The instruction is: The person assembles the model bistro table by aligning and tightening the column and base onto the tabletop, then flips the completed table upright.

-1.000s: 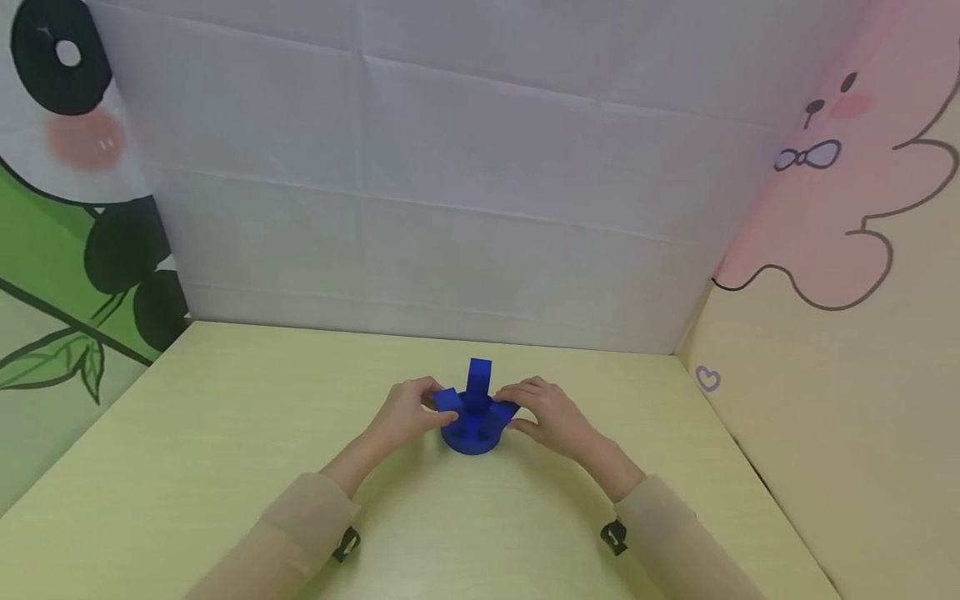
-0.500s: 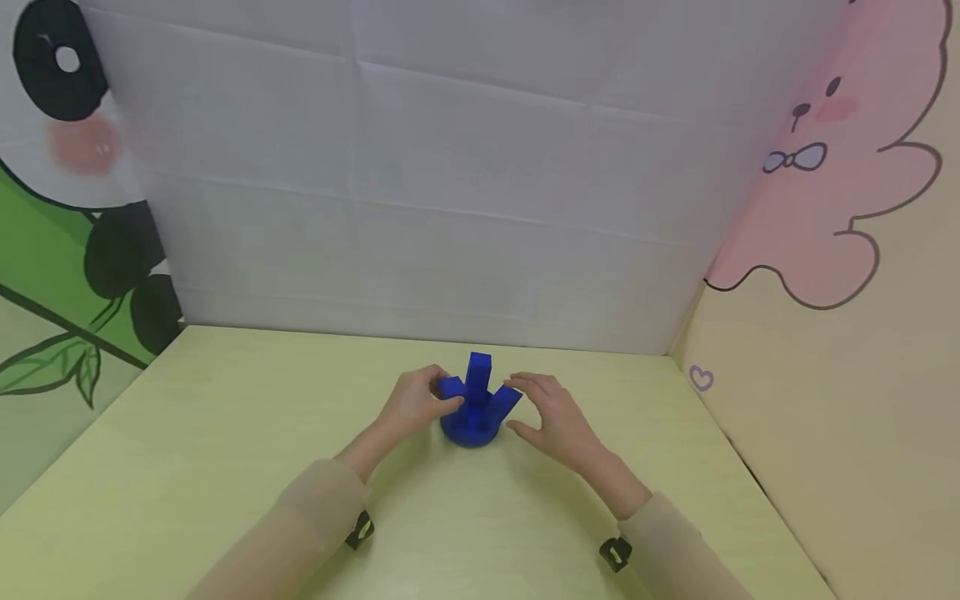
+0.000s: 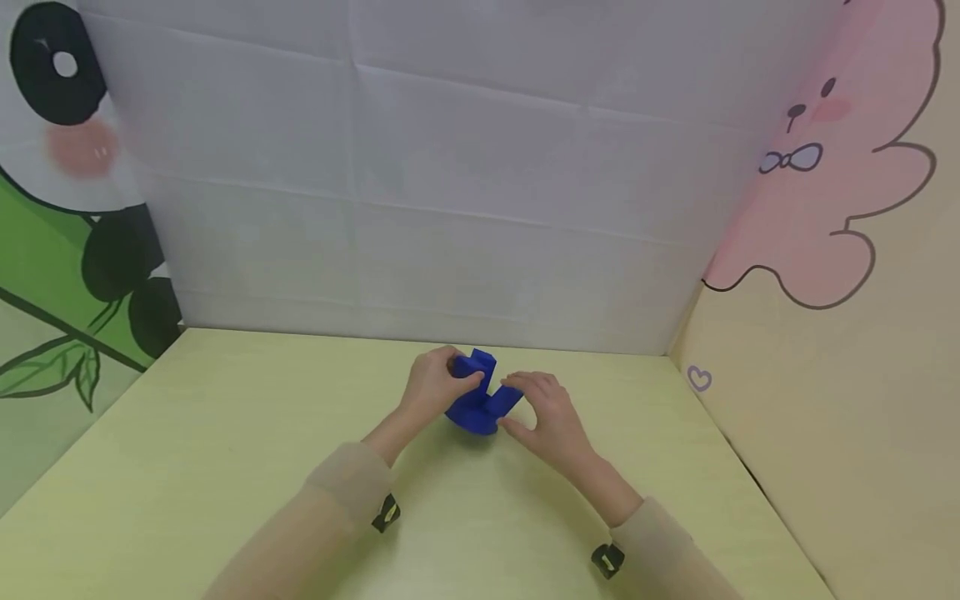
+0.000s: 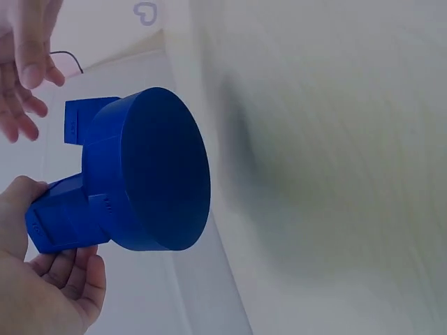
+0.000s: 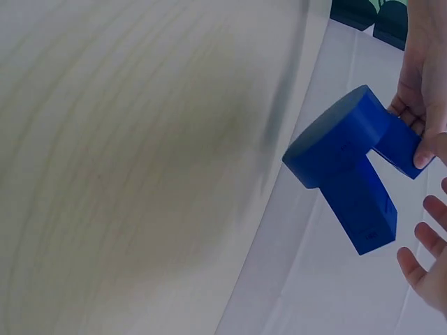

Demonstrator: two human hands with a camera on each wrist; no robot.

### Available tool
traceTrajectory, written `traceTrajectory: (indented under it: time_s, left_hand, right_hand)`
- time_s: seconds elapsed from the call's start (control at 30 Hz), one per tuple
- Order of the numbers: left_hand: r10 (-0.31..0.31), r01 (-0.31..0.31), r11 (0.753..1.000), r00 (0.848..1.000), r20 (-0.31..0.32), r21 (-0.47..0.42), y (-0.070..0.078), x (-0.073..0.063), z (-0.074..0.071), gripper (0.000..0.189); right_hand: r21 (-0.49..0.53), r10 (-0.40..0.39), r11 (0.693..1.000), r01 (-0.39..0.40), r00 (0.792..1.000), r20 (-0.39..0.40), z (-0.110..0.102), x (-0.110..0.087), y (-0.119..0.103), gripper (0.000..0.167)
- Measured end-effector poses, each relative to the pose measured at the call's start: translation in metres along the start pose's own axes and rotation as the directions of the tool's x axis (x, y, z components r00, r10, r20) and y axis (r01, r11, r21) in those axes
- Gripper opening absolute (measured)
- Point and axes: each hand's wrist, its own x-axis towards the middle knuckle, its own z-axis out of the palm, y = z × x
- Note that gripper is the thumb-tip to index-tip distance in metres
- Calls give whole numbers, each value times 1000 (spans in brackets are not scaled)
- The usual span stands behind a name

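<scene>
A blue plastic piece (image 3: 472,418) with a round base and blocky arms is held off the table, tilted. My left hand (image 3: 435,385) pinches one of its arms between thumb and fingers, also plain in the left wrist view, where the hand (image 4: 52,286) grips the block below the base (image 4: 150,167). Close to another arm (image 5: 360,206), my right hand (image 3: 552,422) has its fingers spread and holds nothing. In the right wrist view a gap shows between that arm and the right fingertips (image 5: 412,265). The far arm is partly hidden by the left hand.
The pale wooden table (image 3: 225,433) carries a soft shadow below the piece. A white sheet (image 3: 450,167) hangs along the back edge. Cartoon-printed walls, a panda (image 3: 60,75) at left and a pink bear (image 3: 840,183) at right, flank the table.
The left hand has raised and tilted the blue piece off the table, moving it slightly right and away. The right hand has let go of its arm and stays beside it.
</scene>
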Motion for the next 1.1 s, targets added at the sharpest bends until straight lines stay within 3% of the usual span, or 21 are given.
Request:
traceTrajectory:
  time_s: [0.3,0.57,0.73,0.9,1.0,1.1]
  left_hand:
    - [-60,44,992,990,-126,-122,17,-4,-8,41]
    - [-141,116,969,985,-104,-217,27,-14,-16,40]
    - [-149,133,965,987,-55,-226,25,-17,-22,44]
    - [-83,93,971,995,52,-221,15,-20,-32,50]
    - [-1,28,976,993,122,-216,9,-27,-38,59]
    - [120,-86,978,976,181,-188,3,-36,-42,77]
  right_hand:
    - [-115,-75,991,73,997,-17,10,-2,-7,54]
    - [-181,-169,972,152,983,-78,9,-2,-10,42]
    - [-138,-233,966,220,969,-79,6,-1,-12,41]
    - [-9,-181,983,181,981,-69,1,-1,-15,40]
    - [104,-75,991,80,996,-57,-5,1,-18,39]
    - [230,55,972,-50,998,-18,-14,4,-22,37]
